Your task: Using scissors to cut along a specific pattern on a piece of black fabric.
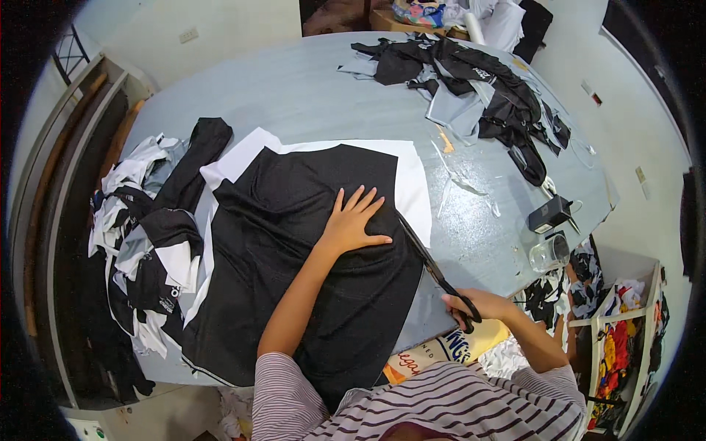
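A large piece of black fabric (272, 220) lies spread over a white sheet of fabric (415, 191), whose edges show along the top, left and right. My left hand (351, 226) presses flat on the black fabric with its fingers spread. To the right, my right hand (471, 305) grips the handles of long dark scissors (434, 268). The blades point away from me and to the left, along the right edge of the black fabric. Whether the blades are parted is hard to make out.
Black, white and grey garments (158, 242) are heaped at the table's left. Dark cloth pieces (493, 88) cover its far right. Near the right edge stand a black box (550, 214) and a clear glass jar (550, 253). A yellow printed bag (441, 351) sits at the front edge.
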Demonstrator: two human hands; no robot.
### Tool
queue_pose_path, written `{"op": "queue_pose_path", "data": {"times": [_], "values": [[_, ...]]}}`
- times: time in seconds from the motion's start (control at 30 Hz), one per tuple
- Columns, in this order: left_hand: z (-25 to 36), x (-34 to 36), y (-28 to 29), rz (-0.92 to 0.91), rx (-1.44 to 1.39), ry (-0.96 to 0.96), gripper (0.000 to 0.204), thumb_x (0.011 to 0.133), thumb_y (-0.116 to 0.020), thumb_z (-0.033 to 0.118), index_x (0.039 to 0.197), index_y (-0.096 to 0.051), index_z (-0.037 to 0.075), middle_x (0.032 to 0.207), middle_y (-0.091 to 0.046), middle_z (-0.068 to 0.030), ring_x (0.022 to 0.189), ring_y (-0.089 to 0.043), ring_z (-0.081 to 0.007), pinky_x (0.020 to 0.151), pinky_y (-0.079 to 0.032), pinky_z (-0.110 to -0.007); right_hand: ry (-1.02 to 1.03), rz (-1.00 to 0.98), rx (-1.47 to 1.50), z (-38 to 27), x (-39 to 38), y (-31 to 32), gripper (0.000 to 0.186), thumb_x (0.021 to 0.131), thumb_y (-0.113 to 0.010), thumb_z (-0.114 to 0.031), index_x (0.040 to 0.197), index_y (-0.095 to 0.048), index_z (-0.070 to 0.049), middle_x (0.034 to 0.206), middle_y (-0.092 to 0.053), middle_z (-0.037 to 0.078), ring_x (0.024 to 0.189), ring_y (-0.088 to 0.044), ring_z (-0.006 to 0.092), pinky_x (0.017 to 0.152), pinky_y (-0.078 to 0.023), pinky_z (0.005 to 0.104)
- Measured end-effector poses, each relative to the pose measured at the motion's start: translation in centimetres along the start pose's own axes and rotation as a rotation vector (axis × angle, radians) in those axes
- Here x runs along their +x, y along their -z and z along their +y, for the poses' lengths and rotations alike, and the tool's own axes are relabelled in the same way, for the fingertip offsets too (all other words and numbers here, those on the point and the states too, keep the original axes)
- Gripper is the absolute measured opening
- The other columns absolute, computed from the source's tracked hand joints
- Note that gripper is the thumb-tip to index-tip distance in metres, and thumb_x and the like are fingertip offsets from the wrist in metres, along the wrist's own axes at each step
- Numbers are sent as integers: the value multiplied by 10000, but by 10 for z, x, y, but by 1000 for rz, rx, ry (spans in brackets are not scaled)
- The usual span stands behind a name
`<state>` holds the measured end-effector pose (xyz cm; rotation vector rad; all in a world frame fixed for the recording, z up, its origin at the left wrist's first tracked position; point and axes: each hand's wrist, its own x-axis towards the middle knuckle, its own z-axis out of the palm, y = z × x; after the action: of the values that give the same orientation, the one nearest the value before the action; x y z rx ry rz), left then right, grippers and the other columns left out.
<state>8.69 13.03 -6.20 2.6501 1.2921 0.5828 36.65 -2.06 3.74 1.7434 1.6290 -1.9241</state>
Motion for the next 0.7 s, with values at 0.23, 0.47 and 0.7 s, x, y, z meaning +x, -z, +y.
{"op": "queue_pose_path", "data": {"times": [0.23, 0.47, 0.7], "values": [[1, 0, -4, 58, -1, -8, 915, 667, -520, 756, 1330, -456, 129, 1432, -354, -90, 1355, -251, -277, 1092, -90, -555, -44, 122, -104, -8, 7, -7, 561, 903, -424, -558, 730, -496, -29, 557, -523, 54, 493, -551, 164, 485, -438, 284], [2, -1, -2, 2, 26, 30, 911, 679, -532, 741, 1360, -418, 146, 1451, -322, -86, 1369, -216, -275, 1092, -78, -561, 8, 198, -37, -6, 8, -15, 529, 904, -473, -512, 715, -487, -18, 545, -516, 60, 453, -539, 169, 449, -440, 295], [10, -3, -5, 11, -6, 84, 846, 712, -539, 704, 1344, -442, 150, 1449, -325, -83, 1371, -212, -265, 1095, -85, -550, 12, 207, -52, 3, 6, -18, 515, 900, -488, -506, 727, -483, -21, 537, -509, 57, 459, -548, 170, 445, -438, 286]]}}
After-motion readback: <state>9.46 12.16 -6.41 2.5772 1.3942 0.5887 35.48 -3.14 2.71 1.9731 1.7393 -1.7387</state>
